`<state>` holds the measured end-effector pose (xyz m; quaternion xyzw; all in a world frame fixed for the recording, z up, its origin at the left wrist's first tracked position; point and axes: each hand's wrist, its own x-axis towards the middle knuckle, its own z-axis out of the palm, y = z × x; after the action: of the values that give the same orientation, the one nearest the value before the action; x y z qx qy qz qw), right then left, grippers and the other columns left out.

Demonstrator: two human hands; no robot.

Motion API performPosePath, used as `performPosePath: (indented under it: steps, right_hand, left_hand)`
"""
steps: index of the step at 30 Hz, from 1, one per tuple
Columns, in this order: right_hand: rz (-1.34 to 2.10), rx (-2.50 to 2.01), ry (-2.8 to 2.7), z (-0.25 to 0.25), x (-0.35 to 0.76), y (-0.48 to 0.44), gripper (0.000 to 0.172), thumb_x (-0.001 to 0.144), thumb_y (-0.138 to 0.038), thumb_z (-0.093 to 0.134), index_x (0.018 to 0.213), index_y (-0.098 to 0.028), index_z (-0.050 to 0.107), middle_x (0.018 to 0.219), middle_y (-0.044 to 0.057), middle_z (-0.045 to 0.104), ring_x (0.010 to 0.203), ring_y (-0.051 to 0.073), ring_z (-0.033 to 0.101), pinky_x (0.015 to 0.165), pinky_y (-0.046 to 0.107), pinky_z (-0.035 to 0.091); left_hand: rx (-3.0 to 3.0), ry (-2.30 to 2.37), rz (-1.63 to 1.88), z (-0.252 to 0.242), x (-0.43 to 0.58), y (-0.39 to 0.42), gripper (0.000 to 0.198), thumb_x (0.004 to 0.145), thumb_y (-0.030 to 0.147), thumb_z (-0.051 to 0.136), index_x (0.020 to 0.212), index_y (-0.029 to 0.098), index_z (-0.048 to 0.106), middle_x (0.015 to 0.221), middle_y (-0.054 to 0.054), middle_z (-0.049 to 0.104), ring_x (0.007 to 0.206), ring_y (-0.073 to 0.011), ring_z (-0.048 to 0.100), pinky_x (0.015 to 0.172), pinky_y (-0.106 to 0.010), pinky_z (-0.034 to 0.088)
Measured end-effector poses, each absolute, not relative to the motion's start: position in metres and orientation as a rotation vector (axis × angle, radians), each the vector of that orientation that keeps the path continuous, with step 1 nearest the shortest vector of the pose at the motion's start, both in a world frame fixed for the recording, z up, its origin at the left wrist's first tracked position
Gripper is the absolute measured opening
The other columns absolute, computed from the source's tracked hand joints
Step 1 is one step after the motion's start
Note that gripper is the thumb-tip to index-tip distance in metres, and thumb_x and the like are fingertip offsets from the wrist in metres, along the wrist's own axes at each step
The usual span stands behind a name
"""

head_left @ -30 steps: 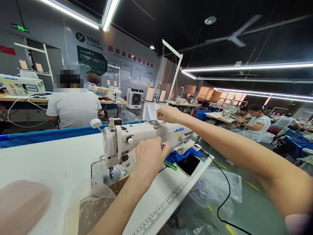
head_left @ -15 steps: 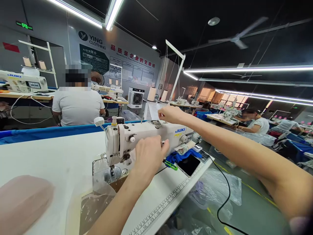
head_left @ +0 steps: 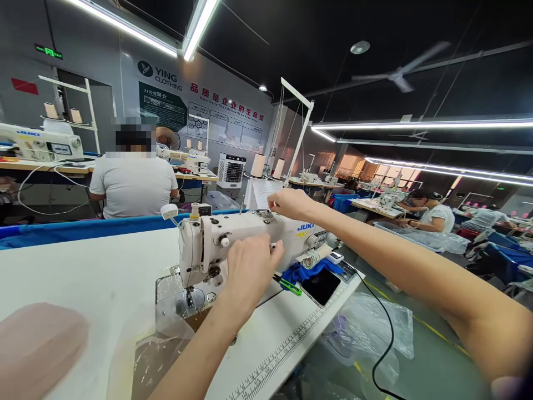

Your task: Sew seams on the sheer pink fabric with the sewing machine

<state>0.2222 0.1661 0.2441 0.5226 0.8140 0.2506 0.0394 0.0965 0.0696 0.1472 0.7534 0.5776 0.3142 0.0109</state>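
A white sewing machine [head_left: 245, 225] with a blue brand label stands on the white table in front of me. My left hand [head_left: 252, 264] is closed before the machine's body, thumb toward the right. Its curled fingers face away, so what they hold, if anything, is hidden. Above and behind it, my right hand [head_left: 291, 203] is pinched over the machine's top, close to the round metal bobbin winder [head_left: 263, 214]. Anything in that pinch is too small to make out. Below the left hand, the presser foot and needle area [head_left: 190, 297] shows at the machine's left end.
Right of the machine lie a green cutter [head_left: 290, 285], a black phone [head_left: 321, 286], blue cloth [head_left: 300, 272] and a roll of cord [head_left: 310, 259]. Thread cones [head_left: 258, 165] stand behind. Clear plastic bags [head_left: 375, 322] lie beside the table. A co-worker [head_left: 133, 183] sits ahead, back turned.
The view has tilted slightly, shifting much of the scene a little downward. Both hands keep nearly the same pose at the machine; the left lies slightly farther left in the picture.
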Motion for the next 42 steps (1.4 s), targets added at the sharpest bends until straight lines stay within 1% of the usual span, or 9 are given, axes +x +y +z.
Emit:
performPosePath:
  steps: [5,10,14,19,23,28,32,35,42]
  right_hand:
    - [0.768,1.516,2.544,0.247,0.217,0.157,0.018,0.085,-0.025,0.052,0.092,-0.025,0.068,0.087,0.004,0.071,0.080,0.019,0.062,0.056,0.025,0.028]
    - [0.765,1.567,2.549,0.249,0.211,0.174,0.017,0.085,-0.023,0.053,0.091,-0.023,0.069,0.090,0.005,0.071,0.081,0.018,0.062,0.056,0.024,0.027]
    - [0.773,1.605,2.509,0.250,0.228,0.172,0.015,0.084,-0.023,0.055,0.088,-0.021,0.069,0.087,0.005,0.071,0.079,0.019,0.062,0.057,0.024,0.028]
    - [0.726,1.495,2.563,0.249,0.226,0.159,0.013,0.083,-0.026,0.056,0.085,-0.025,0.069,0.088,0.001,0.072,0.080,0.017,0.062,0.056,0.024,0.026]
    - [0.755,1.510,2.591,0.247,0.211,0.169,0.015,0.086,-0.025,0.053,0.088,-0.024,0.068,0.093,0.003,0.072,0.083,0.018,0.062,0.056,0.024,0.026]
    - [0.781,1.574,2.529,0.246,0.223,0.174,0.015,0.084,-0.021,0.054,0.088,-0.021,0.069,0.089,0.006,0.072,0.079,0.019,0.063,0.058,0.024,0.029]
    - [0.750,1.483,2.528,0.247,0.227,0.159,0.012,0.082,-0.022,0.057,0.082,-0.022,0.069,0.085,0.004,0.072,0.078,0.018,0.062,0.056,0.024,0.028]
    - [0.726,1.425,2.554,0.247,0.213,0.154,0.015,0.083,-0.023,0.055,0.087,-0.025,0.069,0.089,0.002,0.072,0.080,0.017,0.062,0.055,0.024,0.028]
    - [0.852,1.619,2.426,0.243,0.203,0.170,0.024,0.083,-0.012,0.048,0.095,-0.015,0.069,0.098,0.015,0.070,0.085,0.024,0.064,0.064,0.027,0.037]
  left_hand:
    - [2.351,1.802,0.970,0.146,0.097,0.070,0.038,0.093,0.041,0.038,0.078,0.018,0.064,0.065,-0.006,0.067,0.064,-0.0220,0.065,0.058,-0.029,0.034]
    - [2.344,1.823,0.949,0.146,0.094,0.070,0.038,0.093,0.040,0.038,0.076,0.017,0.064,0.066,-0.006,0.067,0.065,-0.0210,0.065,0.056,-0.029,0.033]
    - [2.336,1.821,0.954,0.147,0.096,0.070,0.038,0.092,0.041,0.039,0.079,0.017,0.065,0.066,-0.006,0.068,0.068,-0.0221,0.066,0.058,-0.029,0.034]
    - [2.337,1.817,0.949,0.146,0.098,0.070,0.037,0.093,0.042,0.038,0.082,0.019,0.065,0.069,-0.006,0.068,0.069,-0.0231,0.066,0.060,-0.029,0.036]
    - [2.331,1.847,0.924,0.145,0.096,0.073,0.036,0.093,0.041,0.039,0.080,0.019,0.064,0.070,-0.005,0.068,0.067,-0.0221,0.065,0.056,-0.028,0.034]
    - [2.323,1.860,0.951,0.143,0.096,0.075,0.036,0.093,0.042,0.040,0.080,0.019,0.064,0.071,-0.005,0.069,0.066,-0.0211,0.065,0.054,-0.027,0.032]
    - [2.322,1.842,0.975,0.143,0.099,0.074,0.035,0.092,0.042,0.040,0.080,0.019,0.064,0.071,-0.004,0.069,0.064,-0.0207,0.064,0.052,-0.027,0.029]
    - [2.323,1.847,0.995,0.143,0.099,0.074,0.034,0.093,0.040,0.039,0.080,0.020,0.062,0.071,-0.004,0.068,0.064,-0.0204,0.065,0.051,-0.027,0.027]
    - [2.283,1.978,1.188,0.136,0.104,0.084,0.032,0.094,0.041,0.040,0.082,0.020,0.061,0.077,-0.004,0.069,0.072,-0.0210,0.066,0.051,-0.027,0.028]
